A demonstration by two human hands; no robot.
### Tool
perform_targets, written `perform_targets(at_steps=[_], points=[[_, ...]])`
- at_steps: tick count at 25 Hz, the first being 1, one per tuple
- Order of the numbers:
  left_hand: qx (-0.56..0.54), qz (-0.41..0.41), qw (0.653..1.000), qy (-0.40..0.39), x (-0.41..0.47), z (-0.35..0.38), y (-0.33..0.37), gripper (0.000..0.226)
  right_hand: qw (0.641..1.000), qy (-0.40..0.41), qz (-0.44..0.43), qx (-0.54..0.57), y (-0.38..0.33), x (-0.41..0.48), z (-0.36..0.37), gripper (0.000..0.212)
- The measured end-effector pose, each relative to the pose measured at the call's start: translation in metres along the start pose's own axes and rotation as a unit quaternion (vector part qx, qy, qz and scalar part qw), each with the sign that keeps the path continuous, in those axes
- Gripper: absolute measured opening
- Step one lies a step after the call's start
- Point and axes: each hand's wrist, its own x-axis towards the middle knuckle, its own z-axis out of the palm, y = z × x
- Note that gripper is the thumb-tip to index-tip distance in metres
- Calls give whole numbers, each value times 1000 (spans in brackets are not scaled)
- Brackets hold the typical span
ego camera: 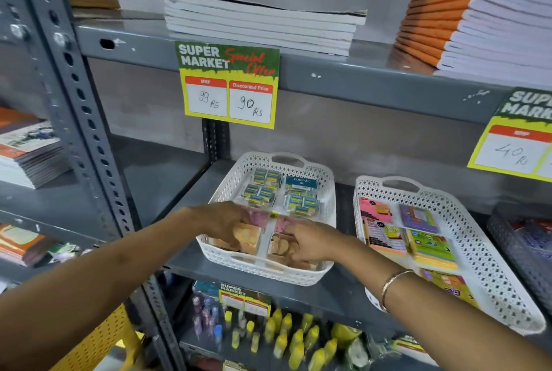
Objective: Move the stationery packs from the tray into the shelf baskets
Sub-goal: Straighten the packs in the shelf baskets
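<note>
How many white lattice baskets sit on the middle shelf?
2: the left basket under both hands, the right basket holding sticky-note packs. A darker basket at the right edge is cut off.

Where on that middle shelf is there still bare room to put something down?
Bare shelf lies between the upright post and the left basket. That basket, under both hands, and the right basket are crowded, with a narrow gap between them.

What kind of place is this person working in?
Most likely the stationery aisle of a supermarket. A price tag on the grey metal shelf reads "Super Market Special Offer", notebooks are stacked above, and white baskets hold small packaged goods.
</note>
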Motion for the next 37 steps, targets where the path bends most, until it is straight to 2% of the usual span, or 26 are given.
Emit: perform_targets(at_steps=[3, 4, 6, 7, 9, 11, 12, 14, 16, 17, 18, 19, 20, 22, 23, 25, 28, 31, 33, 35, 37], points=[[18, -17, 999, -35, -3, 8, -5, 65, 1000, 1, 7, -12, -2, -3, 4, 56], [18, 4, 999, -27, -3, 11, -9, 61, 1000, 5, 7, -10, -3, -3, 4, 56], [-1, 54, 998, 25, -1, 17, -6, 39, 1000, 12, 10, -9, -7, -4, 6, 57], [-42, 31, 997, 59, 1, 19, -2, 29, 1000, 16, 12, -5, -8, -6, 5, 57], [-122, 8, 990, 66, 2, 29, -4, 18, 1000, 23, 16, 1, -12, -11, 3, 56], [-131, -9, 990, 43, 0, 29, -11, 22, 999, 28, 17, 11, -18, -16, 1, 56], [-116, 12, 993, 38, 5, 33, -17, 28, 999, 28, 18, 11, -20, -19, 1, 58], [-184, -39, 982, 12, 17, 35, -24, 20, 999, 40, 28, 10, -23, -25, -2, 63], [-179, -31, 983, 24, 18, 37, -30, 12, 995, 85, 51, 27, -15, -40, -10, 64], [-117, 12, 993, 26, 15, 34, -36, 32, 991, 115, 61, 41, -7, -49, -17, 62], [-2, 50, 997, 58, 12, 29, -43, 62, 985, 149, 74, 52, 3, -63, -25, 57], [102, 59, 989, 92, 14, 22, -42, 87, 977, 186, 91, 59, 18, -80, -32, 49], [63, 22, 992, 107, 13, 10, -27, 95, 967, 218, 115, 67, 36, -100, -39, 37], [-8, -8, 979, 204, 13, -10, 12, 73, 953, 236, 177, 75, 79, -137, -42, 11], [-18, 7, 965, 262, 15, -16, 41, 58, 953, 214, 201, 73, 102, -155, -39, 7], [3, 64, 955, 291, 27, -20, 109, 44, 969, 103, 219, 59, 140, -183, -21, 5], [10, 155, 970, 185, 58, 5, 210, 43, 975, -22, 222, 20, 172, -201, 15, 40], [65, 102, 992, 34, 101, 37, 267, 57, 981, -56, 186, -18, 198, -203, 34, 48], [128, 56, 989, -38, 117, 49, 285, 55, 984, -56, 167, -22, 210, -201, 39, 52], [170, 20, 983, -65, 124, 56, 298, 47, 987, -47, 151, -22, 219, -199, 44, 56], [183, 4, 982, -53, 125, 61, 303, 47, 989, -33, 140, -30, 222, -200, 50, 53]])
